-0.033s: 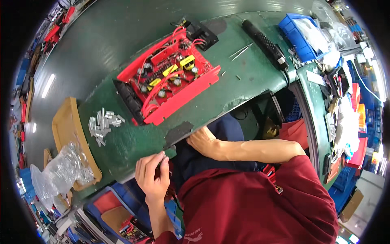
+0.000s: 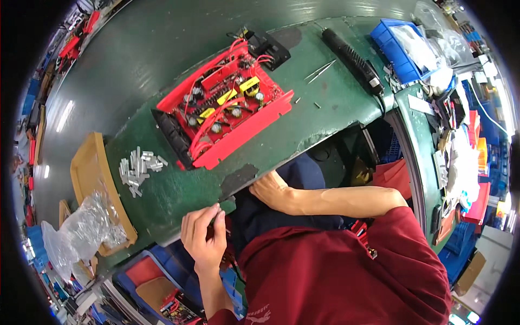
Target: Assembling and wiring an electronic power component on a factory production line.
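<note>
My left hand (image 2: 205, 237) is at the front edge of the green bench, its thumb and forefinger curled toward each other. Whatever may be between them is too small to make out. My right hand (image 2: 269, 189) reaches in below the bench edge near my lap, with its fingers hidden by the edge. Beyond both hands sits an open red case (image 2: 244, 135) holding a circuit board with yellow-wrapped parts, capacitors and red wires. A black end panel (image 2: 275, 50) lies at its far corner, joined by wires. Left of the case is a loose pile of silvery metal tubes (image 2: 135, 176).
A black corded electric screwdriver (image 2: 352, 60) and tweezers (image 2: 320, 72) lie at the far right, near two small metal pins. A blue bin (image 2: 391, 51) with bags stands beyond. At left, a cardboard tray (image 2: 116, 208) holds clear plastic bags (image 2: 86, 230).
</note>
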### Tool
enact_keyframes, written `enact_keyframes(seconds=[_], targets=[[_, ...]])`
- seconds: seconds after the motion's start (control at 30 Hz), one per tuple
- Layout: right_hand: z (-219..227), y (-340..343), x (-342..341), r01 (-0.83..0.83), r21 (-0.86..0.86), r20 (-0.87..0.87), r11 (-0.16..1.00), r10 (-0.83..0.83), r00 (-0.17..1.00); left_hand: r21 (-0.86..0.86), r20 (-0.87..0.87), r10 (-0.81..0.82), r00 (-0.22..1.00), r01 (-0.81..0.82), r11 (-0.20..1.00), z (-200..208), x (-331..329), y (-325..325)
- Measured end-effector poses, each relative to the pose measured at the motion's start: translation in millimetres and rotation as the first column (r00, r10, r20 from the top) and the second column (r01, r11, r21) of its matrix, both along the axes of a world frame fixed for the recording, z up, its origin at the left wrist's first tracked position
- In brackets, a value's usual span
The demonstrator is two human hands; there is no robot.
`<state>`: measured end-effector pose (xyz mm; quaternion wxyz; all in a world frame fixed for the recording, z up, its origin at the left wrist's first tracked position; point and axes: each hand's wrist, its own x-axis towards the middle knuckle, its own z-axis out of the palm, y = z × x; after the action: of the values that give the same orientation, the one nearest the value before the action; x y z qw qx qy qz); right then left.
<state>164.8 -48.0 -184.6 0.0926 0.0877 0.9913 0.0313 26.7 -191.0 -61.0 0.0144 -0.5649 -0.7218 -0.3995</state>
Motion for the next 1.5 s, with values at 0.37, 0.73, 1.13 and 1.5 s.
enact_keyframes(seconds=[0.37,0.73,1.13,1.5], targets=[[148.3,88.0,101.4,0.147,-0.486,-0.617,0.862,-0.457,0.641,0.020,0.076,-0.071,0.995,0.070,0.997,10.8,5.4,39.7],[151.3,182.2,249.7,0.625,-0.601,-0.555,0.499,-0.823,0.123,-0.048,0.153,-0.450,0.880,0.461,0.886,32.3,63.4,143.2],[128.5,231.3,215.9,0.596,-0.474,-0.655,0.648,-0.712,0.254,0.269,0.078,-0.770,0.634,0.730,0.628,188.3,162.3,180.6],[167.6,175.5,175.7,0.446,-0.662,-0.495,0.603,-0.798,0.343,0.046,-0.236,-0.862,0.449,0.891,0.451,133.2,109.3,187.6]])
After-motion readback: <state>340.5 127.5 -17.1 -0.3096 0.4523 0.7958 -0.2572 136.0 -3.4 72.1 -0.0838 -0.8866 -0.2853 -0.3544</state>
